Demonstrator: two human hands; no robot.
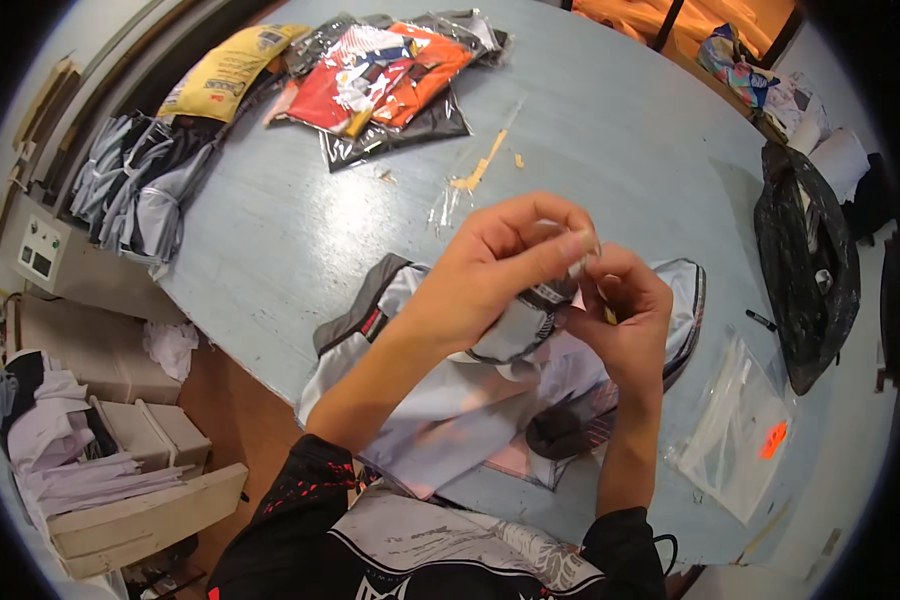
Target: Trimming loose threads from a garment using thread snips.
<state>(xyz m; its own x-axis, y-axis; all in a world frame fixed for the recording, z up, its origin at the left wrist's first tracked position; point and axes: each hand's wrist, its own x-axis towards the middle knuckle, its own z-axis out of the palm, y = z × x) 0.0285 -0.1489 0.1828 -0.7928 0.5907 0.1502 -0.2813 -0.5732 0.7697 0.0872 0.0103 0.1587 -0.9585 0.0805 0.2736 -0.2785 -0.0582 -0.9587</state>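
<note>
A pale grey garment (430,420) with dark trim and a red accent lies bunched on the blue-grey table (270,260) in front of me. Part of it is lifted between my two hands. My left hand (485,270) is closed, its thumb and fingers pinching the raised edge, where a dark striped band shows. Close beside it, my right hand (630,320) is also closed on the same lifted part, fingers curled. A small yellow thing shows at the right palm; the fingers hide most of it, so its kind is unclear.
Clear-bagged folded garments (380,80) lie at the far side, near a yellow package (230,75) and tied grey cloth bundles (135,185). On the right are a black plastic bag (805,270), a black marker (760,320) and clear bags (735,430). Tape scraps (485,165) lie mid-table.
</note>
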